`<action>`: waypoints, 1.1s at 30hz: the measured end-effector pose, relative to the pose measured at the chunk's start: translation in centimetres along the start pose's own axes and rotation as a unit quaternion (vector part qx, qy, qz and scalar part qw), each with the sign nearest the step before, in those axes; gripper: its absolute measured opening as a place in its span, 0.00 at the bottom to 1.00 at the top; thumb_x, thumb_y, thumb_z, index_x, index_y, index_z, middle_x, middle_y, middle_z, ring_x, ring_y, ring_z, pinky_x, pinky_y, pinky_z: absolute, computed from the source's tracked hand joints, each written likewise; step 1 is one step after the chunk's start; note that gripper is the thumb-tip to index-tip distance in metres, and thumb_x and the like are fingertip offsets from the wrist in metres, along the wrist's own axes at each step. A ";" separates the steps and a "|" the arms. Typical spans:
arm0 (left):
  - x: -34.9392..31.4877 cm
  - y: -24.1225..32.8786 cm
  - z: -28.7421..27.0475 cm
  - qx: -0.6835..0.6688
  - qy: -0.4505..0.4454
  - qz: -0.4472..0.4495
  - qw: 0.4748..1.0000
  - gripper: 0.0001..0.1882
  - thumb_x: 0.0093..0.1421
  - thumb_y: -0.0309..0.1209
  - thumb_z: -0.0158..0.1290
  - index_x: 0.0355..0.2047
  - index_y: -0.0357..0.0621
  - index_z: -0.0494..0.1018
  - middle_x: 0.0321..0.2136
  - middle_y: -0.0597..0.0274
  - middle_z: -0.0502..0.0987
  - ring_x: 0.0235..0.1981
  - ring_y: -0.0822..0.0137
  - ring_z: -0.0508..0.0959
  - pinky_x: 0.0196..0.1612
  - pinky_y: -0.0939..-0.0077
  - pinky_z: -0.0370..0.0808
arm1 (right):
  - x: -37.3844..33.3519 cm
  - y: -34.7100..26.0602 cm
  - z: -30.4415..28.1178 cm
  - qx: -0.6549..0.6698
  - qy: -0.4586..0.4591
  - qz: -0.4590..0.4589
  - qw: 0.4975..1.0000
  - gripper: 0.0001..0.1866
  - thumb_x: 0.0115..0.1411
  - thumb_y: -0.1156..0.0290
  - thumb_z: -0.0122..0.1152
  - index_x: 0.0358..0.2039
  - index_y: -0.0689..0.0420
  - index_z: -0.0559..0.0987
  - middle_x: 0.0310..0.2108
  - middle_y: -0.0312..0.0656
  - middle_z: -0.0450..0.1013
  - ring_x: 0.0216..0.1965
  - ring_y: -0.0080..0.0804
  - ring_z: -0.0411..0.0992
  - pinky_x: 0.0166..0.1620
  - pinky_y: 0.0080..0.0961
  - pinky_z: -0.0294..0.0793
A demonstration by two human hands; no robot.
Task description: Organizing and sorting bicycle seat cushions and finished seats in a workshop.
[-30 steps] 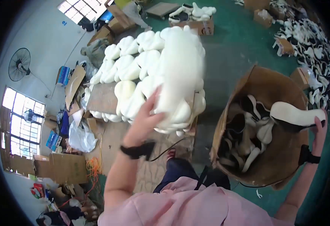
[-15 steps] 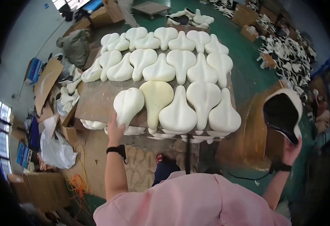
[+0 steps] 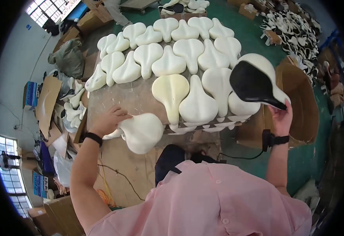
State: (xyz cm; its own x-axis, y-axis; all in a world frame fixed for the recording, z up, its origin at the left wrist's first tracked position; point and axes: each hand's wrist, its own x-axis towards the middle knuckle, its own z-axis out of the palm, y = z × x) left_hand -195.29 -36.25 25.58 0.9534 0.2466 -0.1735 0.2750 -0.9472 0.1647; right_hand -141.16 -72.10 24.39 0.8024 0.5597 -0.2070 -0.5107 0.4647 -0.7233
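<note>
My left hand [image 3: 111, 121] is closed round the narrow nose of a white bicycle saddle [image 3: 143, 134], whose broad end hangs over the near edge of the table. At the right, my right hand [image 3: 281, 118] grips another saddle [image 3: 252, 82] by its nose, with the black underside turned toward me. This raised saddle partly covers the right end of the rows. Nearest the left one among those lying down is a yellowish saddle [image 3: 171, 91], broad end away from me. White saddles [image 3: 197, 103] lie beside it, noses alternating in direction.
The saddles rest in rows on a board [image 3: 128, 98], with another layer below its edge. An open cardboard box [image 3: 303, 106] stands at the right. Saddles are heaped on the far-right floor [image 3: 294, 39]. Cardboard [image 3: 48, 98] and bags crowd the left; a cable [image 3: 121, 177] crosses the floor.
My left hand has drawn its saddle off the row, toward me. My right hand has brought its saddle leftward over the table's right end. The view has shifted as well.
</note>
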 end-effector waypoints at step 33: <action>-2.9 -6.9 10.1 -0.823 0.142 -0.377 0.402 0.33 0.65 0.40 0.48 0.64 0.38 0.52 0.50 0.53 0.69 0.45 0.65 0.72 0.41 0.72 0.73 | -19.8 46.2 27.5 -0.528 -0.284 -0.098 0.794 0.31 0.50 0.66 0.67 0.56 0.48 0.71 0.64 0.53 0.52 0.66 0.54 0.50 0.65 0.42 0.51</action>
State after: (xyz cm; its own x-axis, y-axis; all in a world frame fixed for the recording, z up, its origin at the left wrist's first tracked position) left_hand -201.23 -32.51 15.16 0.4348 0.5703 -0.6969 -0.0138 0.7780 0.6281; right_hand -189.17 -42.88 13.18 0.4133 0.9060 0.0916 0.3913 -0.0858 -0.9163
